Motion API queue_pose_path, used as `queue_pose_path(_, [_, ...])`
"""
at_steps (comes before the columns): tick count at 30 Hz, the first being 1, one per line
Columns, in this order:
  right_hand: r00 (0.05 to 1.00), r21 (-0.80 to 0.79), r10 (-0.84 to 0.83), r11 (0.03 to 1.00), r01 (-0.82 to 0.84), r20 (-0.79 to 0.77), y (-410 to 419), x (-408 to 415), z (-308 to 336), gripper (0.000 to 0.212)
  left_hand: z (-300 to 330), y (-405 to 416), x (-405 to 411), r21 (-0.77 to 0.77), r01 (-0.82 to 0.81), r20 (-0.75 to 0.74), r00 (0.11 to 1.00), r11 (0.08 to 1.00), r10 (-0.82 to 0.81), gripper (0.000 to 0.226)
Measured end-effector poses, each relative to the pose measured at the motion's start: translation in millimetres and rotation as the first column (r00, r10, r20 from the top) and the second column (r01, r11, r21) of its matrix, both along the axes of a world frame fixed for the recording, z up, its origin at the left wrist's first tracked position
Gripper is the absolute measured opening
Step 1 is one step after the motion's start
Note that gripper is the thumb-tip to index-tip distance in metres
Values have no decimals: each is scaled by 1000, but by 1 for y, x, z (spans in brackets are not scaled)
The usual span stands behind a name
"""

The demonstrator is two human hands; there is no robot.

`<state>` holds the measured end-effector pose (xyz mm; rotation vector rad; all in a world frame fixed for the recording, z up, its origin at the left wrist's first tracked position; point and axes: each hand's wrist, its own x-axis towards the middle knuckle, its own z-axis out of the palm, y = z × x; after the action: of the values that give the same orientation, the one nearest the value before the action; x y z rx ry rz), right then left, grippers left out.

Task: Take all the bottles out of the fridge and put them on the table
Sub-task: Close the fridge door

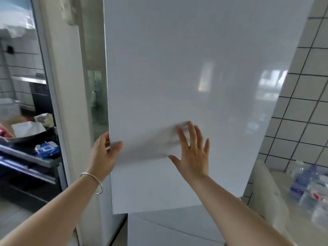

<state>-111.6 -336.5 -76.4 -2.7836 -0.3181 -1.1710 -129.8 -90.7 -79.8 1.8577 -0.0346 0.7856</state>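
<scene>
Door step: left hand (103, 153) grips the fridge door (186, 86) edge, right hand (192, 153) spread flat on it; bottles (308, 189) already on table (301, 221); likely closing next.

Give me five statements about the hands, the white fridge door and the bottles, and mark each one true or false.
1. The left hand grips the left edge of the glossy white fridge door. True.
2. The right hand holds a bottle. False: it lies flat and open against the door.
3. A silver bangle sits on the left wrist. True.
4. The clear plastic bottles stand at the left. False: they are on the white counter at the right.
5. The wall beside the door is bare brick. False: the white tiled wall has dark grout.
</scene>
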Motion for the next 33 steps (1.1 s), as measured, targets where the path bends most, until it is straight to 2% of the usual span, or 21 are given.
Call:
queue_pose_path(5, [988,-71,-75,994,85,138,4,42,-6,101,0,16,54,-28,44,-14,999,999,-45,29])
queue_pose_path(11, [976,-83,-102,989,120,194,10,73,-9,104,-3,20,109,-87,98,-3,995,991,-99,35])
queue_pose_path(27, [950,-44,-264,961,275,168,35,114,-11,103,-4,29,187,-108,261,-11,964,959,-264,33])
queue_pose_path(33, [947,-74,-270,956,285,174,32,123,-15,93,-3,25,206,-152,300,-43,950,942,-310,32])
